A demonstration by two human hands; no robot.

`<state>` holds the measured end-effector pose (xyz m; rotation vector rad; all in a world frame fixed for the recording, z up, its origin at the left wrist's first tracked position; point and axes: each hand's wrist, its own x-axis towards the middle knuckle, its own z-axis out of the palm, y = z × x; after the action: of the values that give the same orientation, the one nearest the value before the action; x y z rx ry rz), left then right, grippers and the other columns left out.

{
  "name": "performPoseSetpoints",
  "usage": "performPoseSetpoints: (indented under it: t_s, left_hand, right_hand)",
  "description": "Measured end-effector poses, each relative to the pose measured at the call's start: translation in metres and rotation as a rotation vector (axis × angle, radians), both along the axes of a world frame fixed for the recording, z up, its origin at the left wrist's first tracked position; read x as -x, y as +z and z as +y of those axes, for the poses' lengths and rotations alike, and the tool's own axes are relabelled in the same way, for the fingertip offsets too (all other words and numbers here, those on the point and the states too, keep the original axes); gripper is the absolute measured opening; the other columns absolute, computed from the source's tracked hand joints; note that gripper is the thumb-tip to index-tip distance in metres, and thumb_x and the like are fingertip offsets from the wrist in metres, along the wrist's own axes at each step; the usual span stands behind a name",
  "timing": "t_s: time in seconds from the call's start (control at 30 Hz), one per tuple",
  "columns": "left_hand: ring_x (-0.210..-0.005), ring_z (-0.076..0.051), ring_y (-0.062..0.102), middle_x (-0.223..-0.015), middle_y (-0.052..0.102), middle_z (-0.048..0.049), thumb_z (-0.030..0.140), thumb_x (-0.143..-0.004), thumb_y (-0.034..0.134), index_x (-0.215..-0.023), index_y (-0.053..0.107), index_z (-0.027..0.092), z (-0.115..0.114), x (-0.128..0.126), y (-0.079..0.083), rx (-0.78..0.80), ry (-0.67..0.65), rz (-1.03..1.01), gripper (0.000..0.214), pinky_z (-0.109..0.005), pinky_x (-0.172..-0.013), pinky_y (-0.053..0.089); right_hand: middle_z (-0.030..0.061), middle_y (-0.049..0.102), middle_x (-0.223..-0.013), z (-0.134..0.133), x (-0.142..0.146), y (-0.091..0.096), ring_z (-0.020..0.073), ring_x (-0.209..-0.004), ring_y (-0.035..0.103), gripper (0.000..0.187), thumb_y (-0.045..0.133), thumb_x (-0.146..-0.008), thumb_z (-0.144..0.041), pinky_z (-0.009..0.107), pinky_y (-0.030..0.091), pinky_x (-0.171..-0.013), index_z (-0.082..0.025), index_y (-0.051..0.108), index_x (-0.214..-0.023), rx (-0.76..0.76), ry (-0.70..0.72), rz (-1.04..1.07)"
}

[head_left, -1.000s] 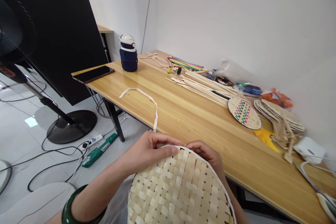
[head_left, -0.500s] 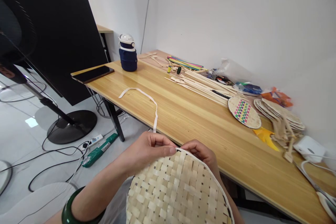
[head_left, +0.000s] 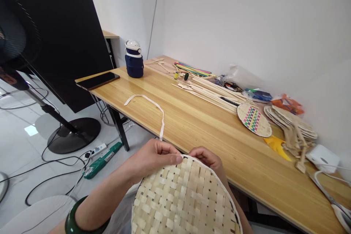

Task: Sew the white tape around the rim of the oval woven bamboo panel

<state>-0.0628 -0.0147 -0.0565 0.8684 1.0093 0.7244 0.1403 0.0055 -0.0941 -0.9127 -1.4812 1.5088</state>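
Note:
A round woven bamboo fan [head_left: 183, 201] fills the bottom centre, held up in front of the table edge. My left hand [head_left: 153, 157], a green bangle on its wrist, pinches the fan's top rim, thumb pressed on the weave. My right hand [head_left: 207, 159] grips the rim just to the right, fingers curled behind it. A white cloth strip [head_left: 153, 108] runs from the fan's rim, between my hands, up onto the wooden table [head_left: 192, 124] and loops to the left.
On the table lie a black phone [head_left: 97, 79], a blue-and-white bottle [head_left: 134, 60], bamboo strips [head_left: 214, 91], a colourful woven disc [head_left: 253, 120], stacked fans [head_left: 292, 124] and a white box [head_left: 323, 157]. A black fan stand [head_left: 72, 137] and cables are on the floor at left.
The fan and both hands have sunk slightly in the picture as the view tilted up a little. Both hands keep their hold on the rim.

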Motion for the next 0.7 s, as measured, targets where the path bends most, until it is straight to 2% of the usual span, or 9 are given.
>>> performPoseSetpoints:
  t_s: [0.13, 0.2, 0.27, 0.33, 0.4, 0.5, 0.6, 0.7]
  left_hand:
    - [-0.048, -0.007, 0.046, -0.055, 0.061, 0.0013, 0.042, -0.063, 0.081, -0.066, 0.072, 0.013, 0.0, -0.003, 0.002, -0.012, -0.027, 0.048, 0.03, -0.019, -0.046, 0.031]
    - [-0.047, -0.007, 0.042, -0.054, 0.059, 0.0013, 0.044, -0.066, 0.078, -0.068, 0.072, 0.013, 0.0, -0.002, 0.004, -0.025, -0.029, 0.063, 0.031, -0.02, -0.045, 0.028]
    - [-0.045, -0.007, 0.036, -0.052, 0.053, 0.0024, 0.046, -0.069, 0.076, -0.066, 0.071, 0.013, 0.001, 0.001, 0.006, -0.046, -0.022, 0.085, 0.033, -0.021, -0.044, 0.024]
    - [-0.045, -0.006, 0.029, -0.049, 0.045, 0.0044, 0.048, -0.069, 0.074, -0.063, 0.068, 0.013, 0.002, 0.003, 0.008, -0.076, -0.005, 0.125, 0.036, -0.023, -0.045, 0.019]
    - [-0.046, -0.006, 0.024, -0.049, 0.038, 0.0057, 0.048, -0.07, 0.073, -0.061, 0.065, 0.014, 0.003, 0.004, 0.011, -0.116, 0.005, 0.159, 0.037, -0.024, -0.046, 0.015]
    - [-0.05, -0.007, 0.022, -0.051, 0.031, 0.0062, 0.045, -0.073, 0.07, -0.056, 0.056, 0.015, 0.005, 0.002, 0.016, -0.22, 0.002, 0.205, 0.037, -0.026, -0.048, 0.013]
    - [-0.052, -0.008, 0.02, -0.053, 0.026, 0.0063, 0.039, -0.074, 0.067, -0.052, 0.05, 0.016, 0.006, -0.001, 0.02, -0.33, -0.006, 0.25, 0.037, -0.026, -0.049, 0.013]
    - [-0.056, -0.01, 0.026, -0.055, 0.031, 0.0047, 0.035, -0.077, 0.062, -0.055, 0.058, 0.015, 0.007, -0.003, 0.021, -0.392, 0.014, 0.294, 0.031, -0.025, -0.051, 0.02]
  right_hand:
    - [0.0023, 0.069, -0.074, 0.003, 0.002, 0.004, 0.0148, -0.065, 0.063, 0.02, 0.079, -0.069, -0.035, 0.023, 0.049, -0.059, -0.02, 0.071, -0.079, 0.0, 0.024, -0.022]
    - [0.0033, 0.069, -0.077, 0.006, -0.003, 0.011, 0.0151, -0.069, 0.064, 0.017, 0.073, -0.077, -0.037, 0.024, 0.05, -0.062, -0.02, 0.071, -0.08, -0.02, -0.028, -0.081]
    - [0.004, 0.07, -0.082, 0.009, -0.01, 0.023, 0.0152, -0.073, 0.064, 0.018, 0.064, -0.086, -0.037, 0.025, 0.051, -0.068, -0.021, 0.071, -0.084, -0.103, -0.122, -0.151]
    - [0.0037, 0.07, -0.089, 0.011, -0.018, 0.041, 0.0158, -0.081, 0.065, 0.016, 0.059, -0.09, -0.032, 0.027, 0.052, -0.075, -0.022, 0.071, -0.086, -0.282, -0.177, -0.23]
    - [0.0031, 0.069, -0.093, 0.01, -0.019, 0.061, 0.0166, -0.091, 0.063, 0.012, 0.058, -0.091, -0.025, 0.028, 0.05, -0.081, -0.024, 0.071, -0.089, -0.524, -0.151, -0.35]
    - [0.0041, 0.069, -0.091, 0.008, -0.007, 0.079, 0.0181, -0.091, 0.06, 0.012, 0.062, -0.088, -0.016, 0.032, 0.049, -0.082, -0.021, 0.07, -0.096, -0.876, -0.096, -0.534]
    - [0.0058, 0.067, -0.085, 0.007, 0.012, 0.08, 0.0193, -0.085, 0.057, 0.01, 0.06, -0.088, -0.011, 0.033, 0.049, -0.075, -0.017, 0.068, -0.087, -1.051, -0.082, -0.625]
    - [0.0069, 0.066, -0.086, 0.007, 0.027, 0.072, 0.0203, -0.086, 0.056, 0.014, 0.056, -0.088, -0.007, 0.034, 0.049, -0.074, -0.016, 0.064, -0.083, -1.115, -0.077, -0.669]
